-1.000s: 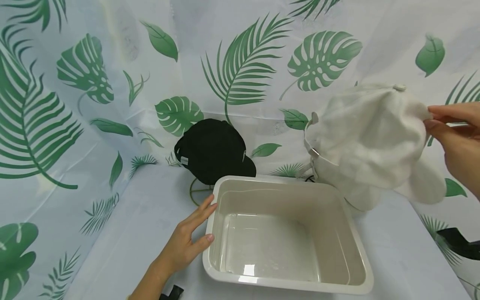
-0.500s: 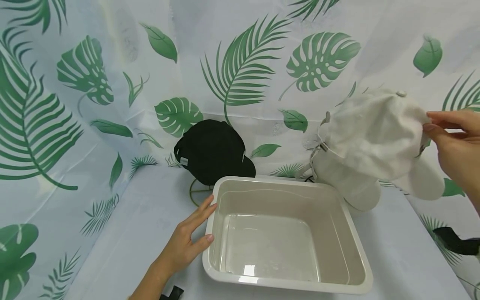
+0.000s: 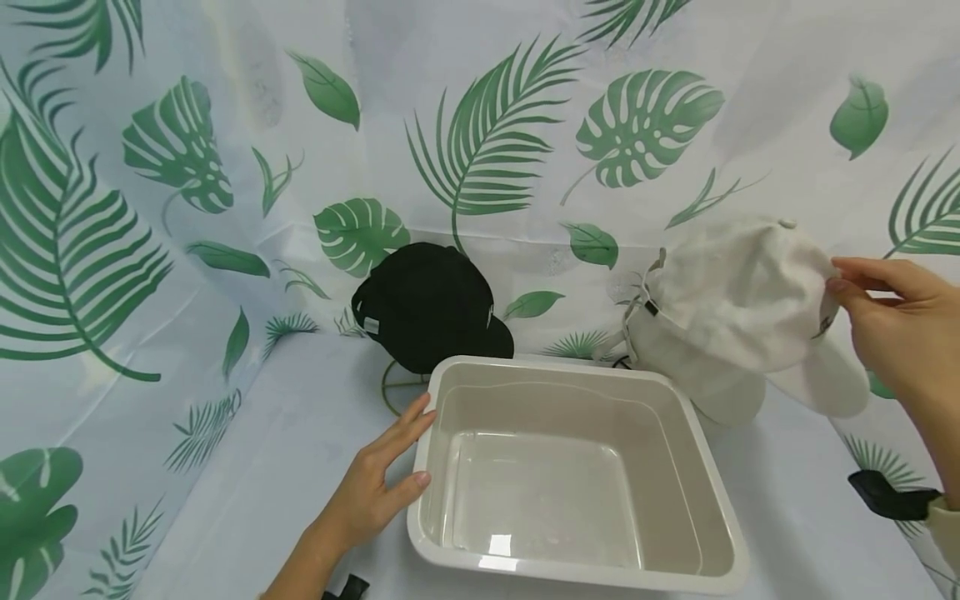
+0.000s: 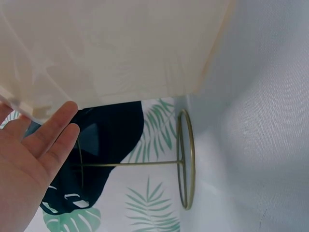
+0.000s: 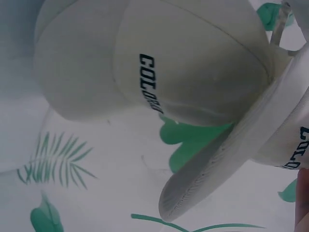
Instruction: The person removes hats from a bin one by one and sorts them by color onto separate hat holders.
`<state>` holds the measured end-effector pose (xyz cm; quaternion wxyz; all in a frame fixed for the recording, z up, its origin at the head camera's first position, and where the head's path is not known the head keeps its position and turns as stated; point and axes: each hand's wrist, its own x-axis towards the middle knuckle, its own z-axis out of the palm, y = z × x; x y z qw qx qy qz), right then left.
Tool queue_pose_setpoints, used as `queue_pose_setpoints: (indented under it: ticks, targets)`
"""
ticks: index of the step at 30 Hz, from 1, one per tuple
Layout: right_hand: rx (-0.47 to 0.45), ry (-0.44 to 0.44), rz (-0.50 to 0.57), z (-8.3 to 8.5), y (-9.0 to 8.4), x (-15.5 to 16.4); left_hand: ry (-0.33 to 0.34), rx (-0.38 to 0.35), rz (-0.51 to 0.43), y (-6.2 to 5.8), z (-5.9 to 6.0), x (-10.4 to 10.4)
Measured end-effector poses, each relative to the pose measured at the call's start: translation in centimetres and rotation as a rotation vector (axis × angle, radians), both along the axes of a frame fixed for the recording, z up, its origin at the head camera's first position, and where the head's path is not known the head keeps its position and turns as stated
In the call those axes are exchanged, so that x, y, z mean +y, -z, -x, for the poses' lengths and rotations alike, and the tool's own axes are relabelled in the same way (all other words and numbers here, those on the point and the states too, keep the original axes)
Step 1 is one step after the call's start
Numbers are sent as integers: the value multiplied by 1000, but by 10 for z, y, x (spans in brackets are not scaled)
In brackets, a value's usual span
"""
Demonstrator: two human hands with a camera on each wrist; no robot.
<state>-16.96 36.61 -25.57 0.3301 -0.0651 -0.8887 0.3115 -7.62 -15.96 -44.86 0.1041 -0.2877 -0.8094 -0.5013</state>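
Nearest: beige plastic tub sits on the worktop, which is covered w/ a pale leaf-print cloth. Tub looks empty, inside glossy.

Left hand lies flat on the worktop at the tub's left wall. Fingers straight & slightly spread, tips against the tub's upper left rim; thumb touches the wall lower down. Nothing gripped. Left wrist view: fingers lie along the tub's underside edge, relaxed.

Right hand is up at right, above & beyond the tub's far right corner. Thumb & forefinger pinch the front of a white cap near its crown; other fingers loosely curved behind. Cap hangs in the air, brim pointing down-right, back strap & buckle facing left. Just below/behind it sits a second white cap at the tub's far right corner. Right wrist view shows both caps w/ dark lettering "COLOR..." on the front; rest of the word can't be read.

Further back: black cap on a thin brass wire stand w/ a ring base, just behind the tub's far left corner. Leaf-print cloth backdrop behind all.
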Motion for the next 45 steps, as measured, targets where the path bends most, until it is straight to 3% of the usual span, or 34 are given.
queue_pose_setpoints:
  ticks: [3,11,21,29,35,45]
  targets:
    - [-30,21,14,1,6,4,-2,1,1,0,-1,0]
    - [112,-98,74,7,27,12,0,-16,0,-1,-2,0]
    - [8,-42,120,10,44,11,-7,-18,2,-2,-1,0]
    - [30,-93,109,10,56,14,-10,-30,-8,-3,-2,0]
    - [-23,-77,106,10,63,14,-9,-33,-12,-1,-1,1]
    - [-23,-100,167,7,76,16,-12,-43,-9,1,-1,1]
